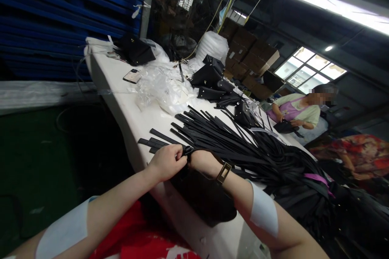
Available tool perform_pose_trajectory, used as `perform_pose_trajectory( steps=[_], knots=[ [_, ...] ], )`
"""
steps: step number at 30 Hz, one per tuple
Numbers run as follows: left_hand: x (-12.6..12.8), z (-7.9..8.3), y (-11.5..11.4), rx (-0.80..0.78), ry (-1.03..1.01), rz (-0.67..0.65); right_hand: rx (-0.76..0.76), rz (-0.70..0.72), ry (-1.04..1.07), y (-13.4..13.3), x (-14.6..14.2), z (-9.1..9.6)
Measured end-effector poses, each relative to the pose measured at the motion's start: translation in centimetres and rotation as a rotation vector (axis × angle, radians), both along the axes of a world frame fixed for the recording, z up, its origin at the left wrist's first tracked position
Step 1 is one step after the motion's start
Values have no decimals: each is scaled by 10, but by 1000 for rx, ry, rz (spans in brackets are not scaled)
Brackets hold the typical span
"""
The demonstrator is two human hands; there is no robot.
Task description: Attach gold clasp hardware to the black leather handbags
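My left hand (166, 162) and my right hand (204, 161) meet at the near edge of the white table (121, 89), both pinched on the end of a black strap (187, 151). A watch with a gold rectangular face (223, 172) sits on my right wrist. Below my hands a black bag (206, 198) hangs against the table edge. A large pile of black straps (231, 137) fans out just beyond my fingers. White sleeves cover both my forearms.
Black handbags (212, 79), clear plastic wrapping (164, 85) and a phone (131, 75) lie further along the table. A seated person (296, 113) handles a black item at the far side. Cardboard boxes (252, 54) are stacked behind. A blue shutter (60, 16) is at left.
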State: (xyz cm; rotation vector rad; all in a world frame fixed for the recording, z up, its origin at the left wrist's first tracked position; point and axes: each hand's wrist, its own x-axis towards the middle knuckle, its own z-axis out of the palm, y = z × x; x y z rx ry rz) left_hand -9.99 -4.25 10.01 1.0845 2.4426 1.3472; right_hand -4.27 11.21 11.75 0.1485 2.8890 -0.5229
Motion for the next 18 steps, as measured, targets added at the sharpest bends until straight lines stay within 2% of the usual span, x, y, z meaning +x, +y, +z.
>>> perform_pose_trajectory(
  steps=[5,9,12,15,18],
  knots=[
    [1,-4,0,78,21,46,-188,-81,-25,1,-16,-13],
    [-4,-7,-1,112,35,37,-396,-156,8,7,-5,-14],
    [-7,-8,-1,98,30,37,-493,-212,57,7,7,-10],
    [-8,-9,-1,84,23,41,-465,-284,229,4,15,-6],
    [-7,-10,-2,84,14,33,-314,-186,430,3,18,-3]
  ],
)
